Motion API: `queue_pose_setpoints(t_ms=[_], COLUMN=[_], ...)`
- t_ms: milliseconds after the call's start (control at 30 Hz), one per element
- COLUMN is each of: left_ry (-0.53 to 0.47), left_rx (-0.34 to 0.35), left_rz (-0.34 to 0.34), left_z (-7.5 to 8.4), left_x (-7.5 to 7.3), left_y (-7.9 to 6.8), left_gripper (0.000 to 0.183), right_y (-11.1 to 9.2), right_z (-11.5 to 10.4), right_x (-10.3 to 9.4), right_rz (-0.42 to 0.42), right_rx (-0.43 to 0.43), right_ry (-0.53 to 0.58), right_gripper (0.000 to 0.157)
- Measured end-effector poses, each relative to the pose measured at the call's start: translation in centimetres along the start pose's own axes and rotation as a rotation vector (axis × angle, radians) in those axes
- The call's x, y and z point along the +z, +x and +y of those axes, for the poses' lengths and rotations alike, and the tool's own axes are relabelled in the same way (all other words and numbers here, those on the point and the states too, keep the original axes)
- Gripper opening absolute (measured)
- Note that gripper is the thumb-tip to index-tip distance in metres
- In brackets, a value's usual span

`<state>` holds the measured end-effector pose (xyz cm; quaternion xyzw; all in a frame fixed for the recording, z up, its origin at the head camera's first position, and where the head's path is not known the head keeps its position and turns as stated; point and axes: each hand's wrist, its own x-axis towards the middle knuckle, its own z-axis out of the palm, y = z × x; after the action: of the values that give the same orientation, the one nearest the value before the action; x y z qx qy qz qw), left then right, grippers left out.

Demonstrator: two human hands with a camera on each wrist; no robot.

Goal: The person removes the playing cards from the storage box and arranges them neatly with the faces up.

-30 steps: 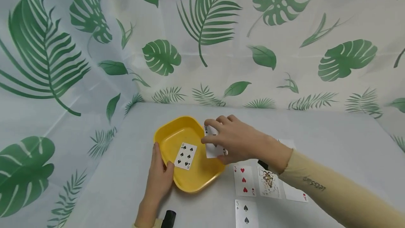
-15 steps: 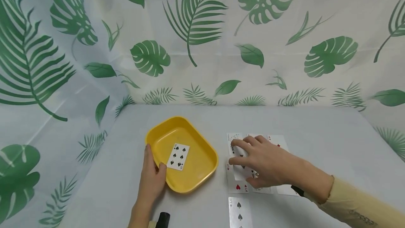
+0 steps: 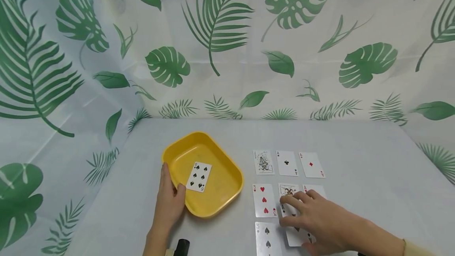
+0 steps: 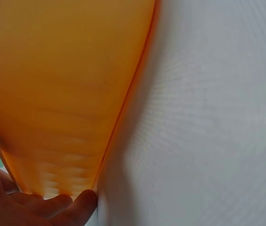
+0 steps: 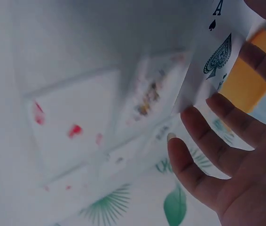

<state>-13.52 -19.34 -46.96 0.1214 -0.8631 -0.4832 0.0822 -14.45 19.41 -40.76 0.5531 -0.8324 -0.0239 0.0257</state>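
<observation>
My left hand (image 3: 167, 204) grips the near left edge of a yellow plastic tray (image 3: 231, 187), thumb at the rim and fingers along the outer wall. Inside the tray lies a six of spades (image 3: 199, 177), face up. In the left wrist view, fingertips (image 4: 79, 207) rest against the tray's wall. My right hand (image 3: 327, 222) holds an ace of spades (image 3: 293, 239) by its edges, low over the table beside the three of spades (image 3: 267, 240). The right wrist view shows this ace of spades (image 5: 217, 56) between thumb and fingers, with the cards beyond blurred.
Behind the right hand lie face-up cards in rows: a joker (image 3: 264, 162), ace of clubs (image 3: 286, 163) and ace of diamonds (image 3: 311, 164). Nearer are a three of hearts (image 3: 264, 200), a partly covered second joker (image 3: 288, 189) and another ace (image 3: 314, 189). A leaf-print curtain (image 3: 227, 86) hangs behind.
My right hand has carried the ace of spades from over the tray's right side rightward, then nearer, past the card rows. The left hand keeps its grip on the tray.
</observation>
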Motion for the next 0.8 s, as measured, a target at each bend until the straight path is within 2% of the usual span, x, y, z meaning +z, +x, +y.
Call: queue_pose_setpoints(t_ms=[67, 267, 500, 700, 800], left_ry=[-0.001, 0.000, 0.009, 0.004, 0.002], left_rx=[0.001, -0.003, -0.004, 0.001, -0.003], left_rz=[0.001, -0.001, 0.005, 0.006, -0.001], left_z=[0.0, 0.1, 0.1, 0.1, 0.0], left_x=[0.0, 0.0, 0.0, 0.0, 0.0], left_y=[0.0, 0.0, 0.1, 0.1, 0.0], left_gripper=[0.082, 0.082, 0.082, 0.083, 0.083], right_y=[-0.5, -1.2, -1.7, -1.9, -2.0], right_z=[-0.4, -1.4, -2.0, -2.5, -2.6], right_x=[0.8, 1.9, 2.6, 3.3, 3.4], right_rz=[0.008, 0.006, 0.022, 0.057, 0.039], right_rx=[-0.010, -0.007, -0.033, -0.012, -0.001], right_ry=[0.010, 0.052, 0.014, -0.001, 0.005], right_gripper=[0.060, 0.042, 0.040, 0.041, 0.042])
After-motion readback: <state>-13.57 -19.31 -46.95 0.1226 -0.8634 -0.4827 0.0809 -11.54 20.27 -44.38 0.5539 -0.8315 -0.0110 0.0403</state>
